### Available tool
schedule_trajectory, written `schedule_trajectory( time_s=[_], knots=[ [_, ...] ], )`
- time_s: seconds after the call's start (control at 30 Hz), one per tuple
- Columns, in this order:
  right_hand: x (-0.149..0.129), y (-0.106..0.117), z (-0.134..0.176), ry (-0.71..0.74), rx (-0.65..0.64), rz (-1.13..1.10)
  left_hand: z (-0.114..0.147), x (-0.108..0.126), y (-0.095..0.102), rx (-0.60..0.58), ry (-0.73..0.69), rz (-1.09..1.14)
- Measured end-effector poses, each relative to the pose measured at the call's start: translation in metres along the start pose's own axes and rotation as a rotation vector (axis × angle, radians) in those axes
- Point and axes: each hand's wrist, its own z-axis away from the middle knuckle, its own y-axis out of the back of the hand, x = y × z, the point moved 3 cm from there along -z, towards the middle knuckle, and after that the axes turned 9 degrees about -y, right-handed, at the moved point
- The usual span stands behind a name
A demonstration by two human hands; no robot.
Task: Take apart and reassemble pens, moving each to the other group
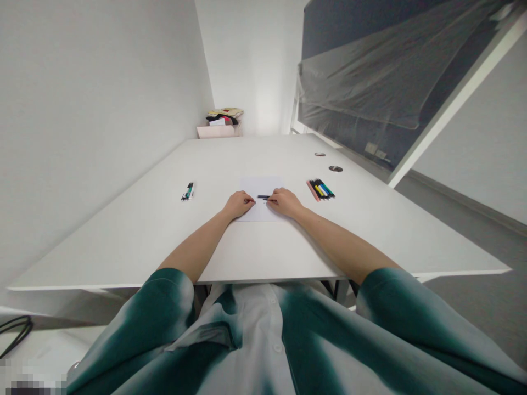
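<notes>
A sheet of white paper (263,214) lies on the table in front of me, with both hands resting at its sides. My left hand (240,205) is closed in a pinch over the paper's left part; something small and reddish shows at its fingertips, too small to name. My right hand (285,202) is closed over the right part, its fingers around a thin dark piece of a pen. A dark pen barrel (262,196) points left from beside these fingertips; whether the fingers touch it I cannot tell. A few tiny dark bits lie on the paper between the hands.
Several pens or markers (321,190) in black, yellow, blue and pink lie side by side at the right. A small group of pens (188,192) lies at the left. At the table's far end stands a pale box (216,131) with cloth items. Two round cable holes (335,169) sit far right.
</notes>
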Motion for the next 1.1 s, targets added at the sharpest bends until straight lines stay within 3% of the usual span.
schedule_trajectory(
  time_s=[0.3,0.5,0.63,1.1],
  knots=[
    [0.048,-0.001,-0.005,-0.286,0.217,-0.209,0.003,-0.022,0.008,0.115,0.074,0.034],
    [0.078,-0.013,-0.008,-0.498,0.123,-0.237,0.011,-0.047,0.011,0.13,0.234,-0.111],
    [0.078,-0.014,-0.008,-0.509,0.111,-0.225,0.015,-0.049,0.01,0.054,0.327,-0.138],
    [0.076,-0.01,-0.008,-0.516,0.085,-0.228,0.016,-0.043,0.014,0.018,0.352,-0.139]
  ],
)
